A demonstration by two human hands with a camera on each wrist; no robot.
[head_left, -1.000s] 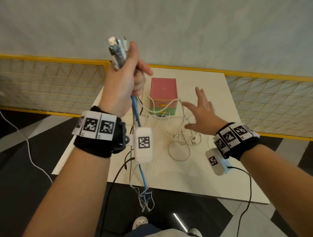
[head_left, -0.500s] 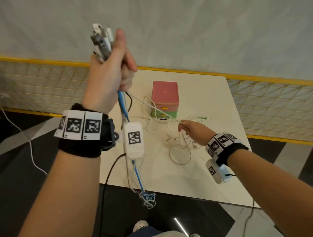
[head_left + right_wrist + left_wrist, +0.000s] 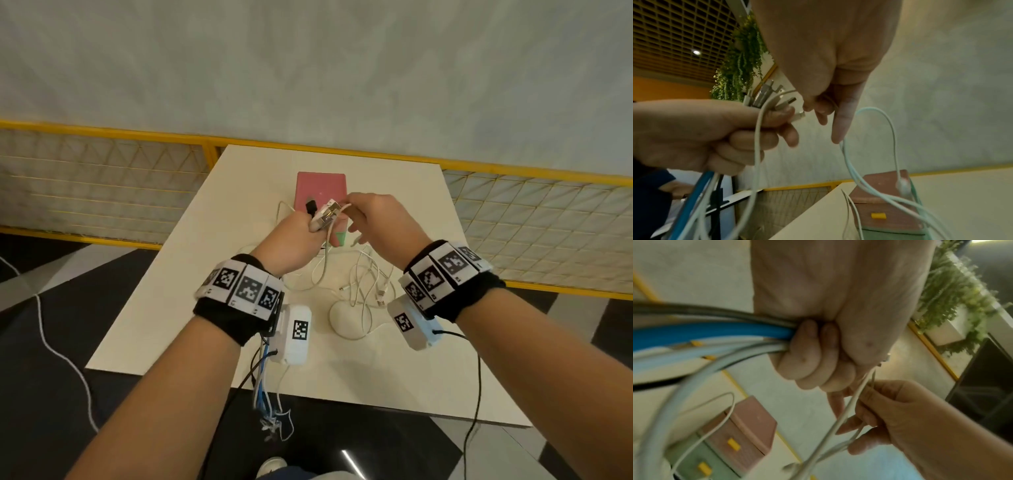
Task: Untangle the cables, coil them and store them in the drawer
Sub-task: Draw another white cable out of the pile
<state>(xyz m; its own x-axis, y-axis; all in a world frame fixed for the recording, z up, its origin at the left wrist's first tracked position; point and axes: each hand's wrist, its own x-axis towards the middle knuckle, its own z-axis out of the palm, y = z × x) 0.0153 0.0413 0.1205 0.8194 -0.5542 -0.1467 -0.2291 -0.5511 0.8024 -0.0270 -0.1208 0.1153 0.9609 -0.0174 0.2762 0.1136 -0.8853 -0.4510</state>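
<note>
My left hand (image 3: 308, 230) grips a bundle of cables in a fist, over the table in front of the drawer box (image 3: 320, 186). The bundle's plugs (image 3: 325, 214) stick up out of the fist. A blue cable (image 3: 715, 332) and white ones run through it, and their ends (image 3: 270, 407) hang past the table's near edge. My right hand (image 3: 346, 209) pinches a thin white cable (image 3: 758, 129) right at the plugs (image 3: 777, 99). A pale green cable (image 3: 877, 162) loops under that hand toward the box (image 3: 885, 204). More white cables (image 3: 363, 287) lie loose on the table.
The drawer box (image 3: 748, 431) is small, pink above green, with yellow handles, and both drawers look closed. The white table (image 3: 171, 308) stands against a yellow-framed mesh railing (image 3: 102, 192). A white cord (image 3: 61, 356) runs across the dark floor at left.
My left hand came down from high at the left to just in front of the box. My right hand rose from the table with a white cable and met the plugs.
</note>
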